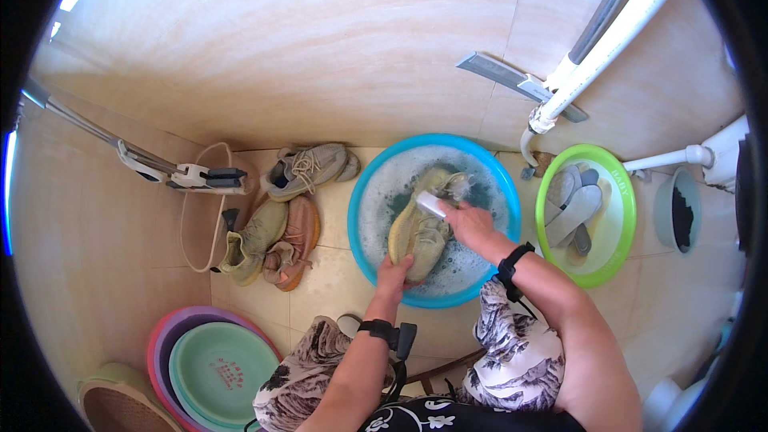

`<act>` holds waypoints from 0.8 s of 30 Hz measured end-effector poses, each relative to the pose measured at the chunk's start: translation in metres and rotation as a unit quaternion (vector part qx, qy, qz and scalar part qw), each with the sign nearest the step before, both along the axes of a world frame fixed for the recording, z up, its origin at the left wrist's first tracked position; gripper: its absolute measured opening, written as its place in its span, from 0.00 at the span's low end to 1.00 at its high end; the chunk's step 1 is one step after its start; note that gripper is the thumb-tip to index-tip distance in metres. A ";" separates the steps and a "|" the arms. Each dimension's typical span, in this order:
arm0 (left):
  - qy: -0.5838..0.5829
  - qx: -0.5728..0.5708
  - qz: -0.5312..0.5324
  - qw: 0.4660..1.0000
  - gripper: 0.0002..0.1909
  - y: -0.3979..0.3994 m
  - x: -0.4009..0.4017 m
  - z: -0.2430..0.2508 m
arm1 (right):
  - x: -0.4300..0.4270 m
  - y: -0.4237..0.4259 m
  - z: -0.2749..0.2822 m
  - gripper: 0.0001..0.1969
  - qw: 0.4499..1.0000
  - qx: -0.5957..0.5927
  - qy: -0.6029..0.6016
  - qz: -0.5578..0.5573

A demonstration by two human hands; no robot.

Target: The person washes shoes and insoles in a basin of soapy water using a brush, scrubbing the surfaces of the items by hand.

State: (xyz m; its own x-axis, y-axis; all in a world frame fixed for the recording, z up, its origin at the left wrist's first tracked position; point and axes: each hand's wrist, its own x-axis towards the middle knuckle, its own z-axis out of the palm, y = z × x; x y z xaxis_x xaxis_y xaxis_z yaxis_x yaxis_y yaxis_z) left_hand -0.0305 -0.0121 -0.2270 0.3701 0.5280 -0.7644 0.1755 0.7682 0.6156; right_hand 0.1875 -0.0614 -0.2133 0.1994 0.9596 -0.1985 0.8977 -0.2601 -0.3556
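A blue-rimmed basin (354,216) of foamy water stands on the floor before me. Over it my left hand (394,275) is closed on the near end of a wet yellowish-green knit sneaker (429,246), which lies partly in the suds. My right hand (474,227) grips a white brush (431,204) against the upper side of the same shoe; its bristles are hidden. Another wet shoe (433,181) seems to lie behind it, partly covered by foam. Left of the basin are a grey laced sneaker (315,168), an olive sneaker (258,240) and a reddish-brown sneaker (299,234).
A green-rimmed basin (627,216) with insoles stands on the right, beside a small grey bucket (663,216). Stacked basins (225,366) are at lower left. A mop (198,177) leans at left; a white pipe (600,54) and a flat grey mop head (498,71) are at upper right.
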 end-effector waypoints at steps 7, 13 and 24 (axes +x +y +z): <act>0.040 -0.020 -0.027 0.999 0.22 -0.008 0.010 0.010 | -0.008 0.007 0.004 0.22 1.000 -0.020 0.009 -0.011; 0.032 0.039 -0.026 0.998 0.20 -0.009 0.009 0.013 | -0.024 0.000 0.002 0.26 0.997 -0.024 0.054 0.045; 0.255 0.386 -0.186 0.867 0.20 -0.014 0.007 0.017 | -0.016 -0.014 0.013 0.25 0.992 0.015 0.122 -0.008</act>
